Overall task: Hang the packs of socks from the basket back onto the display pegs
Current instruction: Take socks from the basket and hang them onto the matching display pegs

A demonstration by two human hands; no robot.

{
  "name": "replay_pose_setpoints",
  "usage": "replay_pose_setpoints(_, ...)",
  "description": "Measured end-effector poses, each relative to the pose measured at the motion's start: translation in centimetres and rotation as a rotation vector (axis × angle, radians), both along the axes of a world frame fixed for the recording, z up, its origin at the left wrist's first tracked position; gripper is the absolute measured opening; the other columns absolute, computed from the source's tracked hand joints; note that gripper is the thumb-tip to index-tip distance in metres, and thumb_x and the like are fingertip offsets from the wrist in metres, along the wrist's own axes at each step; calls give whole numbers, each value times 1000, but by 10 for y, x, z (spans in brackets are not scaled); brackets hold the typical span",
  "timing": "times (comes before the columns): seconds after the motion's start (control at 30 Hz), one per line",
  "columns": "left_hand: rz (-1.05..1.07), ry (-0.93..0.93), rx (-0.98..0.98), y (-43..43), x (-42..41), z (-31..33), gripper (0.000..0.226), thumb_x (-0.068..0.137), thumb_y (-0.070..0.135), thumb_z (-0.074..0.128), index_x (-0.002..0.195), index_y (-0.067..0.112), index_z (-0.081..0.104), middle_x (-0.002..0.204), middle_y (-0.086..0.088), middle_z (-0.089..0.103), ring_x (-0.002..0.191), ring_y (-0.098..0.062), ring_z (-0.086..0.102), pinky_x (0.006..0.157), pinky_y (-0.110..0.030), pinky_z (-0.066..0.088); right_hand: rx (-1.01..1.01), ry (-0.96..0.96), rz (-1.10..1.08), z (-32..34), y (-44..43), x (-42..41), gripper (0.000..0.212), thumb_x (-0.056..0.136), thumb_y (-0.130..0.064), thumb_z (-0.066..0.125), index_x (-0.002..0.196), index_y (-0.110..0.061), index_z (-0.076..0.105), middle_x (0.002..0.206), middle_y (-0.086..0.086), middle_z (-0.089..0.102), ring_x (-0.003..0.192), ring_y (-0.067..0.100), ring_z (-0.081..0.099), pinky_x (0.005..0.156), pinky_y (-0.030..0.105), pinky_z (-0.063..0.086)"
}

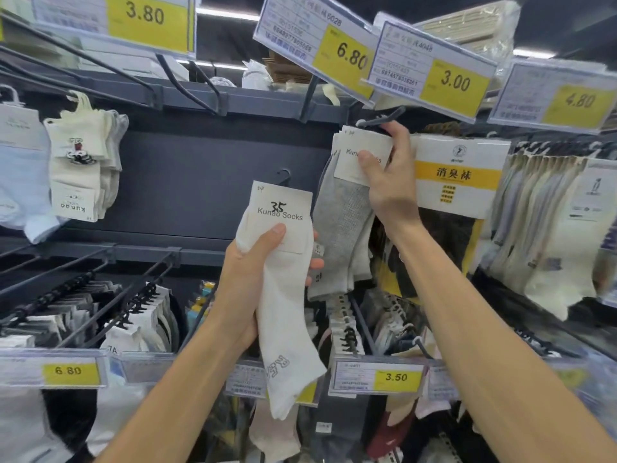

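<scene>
My left hand point(257, 275) grips a white sock pack point(283, 315) labelled "Kunao Socks", held upright in front of the rack with its black hook point(283, 177) free at the top. My right hand point(389, 172) pinches the card of a grey sock pack point(340, 228) at the front of a bunch hanging from a dark display peg point(380, 118) under the 3.00 price tag point(434, 71). The thumb lies across the card's front. The basket is out of view.
Price tags hang overhead: 3.80 point(147, 15), 6.80 point(347, 55), 4.80 point(574, 98). Yellow-labelled packs point(457, 175) hang right of my right hand, cream socks point(80, 155) at the left. Bare dark panel point(200, 182) lies between. Lower pegs hold several packs above a 3.50 tag point(395, 377).
</scene>
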State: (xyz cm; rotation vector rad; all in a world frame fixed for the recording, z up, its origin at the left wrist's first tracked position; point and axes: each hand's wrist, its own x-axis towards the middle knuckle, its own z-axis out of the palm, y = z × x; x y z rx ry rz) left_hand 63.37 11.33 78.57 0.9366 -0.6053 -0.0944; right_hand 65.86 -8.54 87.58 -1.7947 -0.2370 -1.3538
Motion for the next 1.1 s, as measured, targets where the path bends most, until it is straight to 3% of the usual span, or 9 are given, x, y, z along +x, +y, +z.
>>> replay_pose_setpoints(0.17, -14, -20, 8, -1, 0, 0, 21, 97, 22, 56, 105, 19, 76, 107, -14, 76, 79, -30, 76, 54, -30, 58, -90, 132, -67, -1, -3, 6, 53, 99, -12, 53, 149, -10, 34, 148, 4, 45, 124, -1, 50, 109, 29, 41)
replay_pose_setpoints(0.37, -87, -60, -1, 0, 3, -2, 30, 94, 21, 59, 123, 14, 67, 114, -15, 75, 89, -32, 76, 59, -31, 58, -109, 154, -276, -18, 26, -31, 67, 99, -25, 51, 156, -19, 18, 161, 4, 23, 148, 15, 19, 122, 35, 19)
replay_pose_setpoints(0.47, -69, -118, 29, -3, 3, -2, 26, 92, 25, 61, 115, 23, 73, 113, -9, 76, 91, -27, 77, 63, -29, 59, -102, 126, 6, -45, 52, -65, 58, 96, -37, 54, 149, -30, 32, 143, -9, 52, 133, 1, 45, 111, 28, 37)
replay_pose_setpoints(0.53, -46, -161, 71, -6, 4, -3, 24, 91, 26, 62, 110, 28, 75, 110, -5, 77, 91, -20, 76, 67, -26, 59, -57, 210, 251, -53, 62, -76, 53, 94, -28, 61, 142, -31, 40, 114, -8, 71, 107, 4, 65, 92, 28, 54)
replay_pose_setpoints(0.6, -70, -184, 129, -8, 6, -6, 23, 90, 26, 61, 109, 28, 74, 110, -3, 77, 93, -17, 75, 69, -25, 59, 33, 210, 295, -52, 56, -75, 47, 93, -10, 62, 136, -25, 50, 104, -1, 74, 96, 12, 71, 83, 30, 58)
replay_pose_setpoints(0.77, 36, -382, 388, -15, 13, -14, 16, 94, 27, 56, 103, 33, 68, 98, 3, 78, 88, -11, 74, 67, -21, 56, 254, 64, 92, -25, 22, -63, 39, 96, -1, 53, 132, -17, 54, 123, 2, 65, 111, 10, 62, 97, 30, 51)
replay_pose_setpoints(0.83, 78, -390, 471, -18, 15, -18, 17, 91, 34, 57, 105, 40, 66, 102, 9, 77, 95, -8, 72, 77, -26, 57, 224, 52, 20, -14, 13, -58, 39, 98, -3, 49, 134, -16, 52, 130, 4, 60, 114, 8, 59, 96, 23, 49)
replay_pose_setpoints(0.97, 208, -507, 770, -21, 17, -27, 34, 82, 60, 50, 112, 46, 59, 105, 24, 71, 101, 3, 66, 94, -37, 54, 66, 35, -68, 1, 8, -44, 41, 96, -4, 49, 135, -16, 50, 124, -19, 55, 110, -18, 50, 96, 8, 42)
replay_pose_setpoints(1.1, 363, -754, 1179, -22, 15, -34, 44, 80, 71, 34, 105, 42, 56, 96, 18, 70, 93, -13, 68, 82, -40, 56, 21, 68, -105, 1, 15, -27, 45, 93, 2, 49, 137, -7, 48, 136, 3, 54, 127, 14, 50, 111, 36, 38)
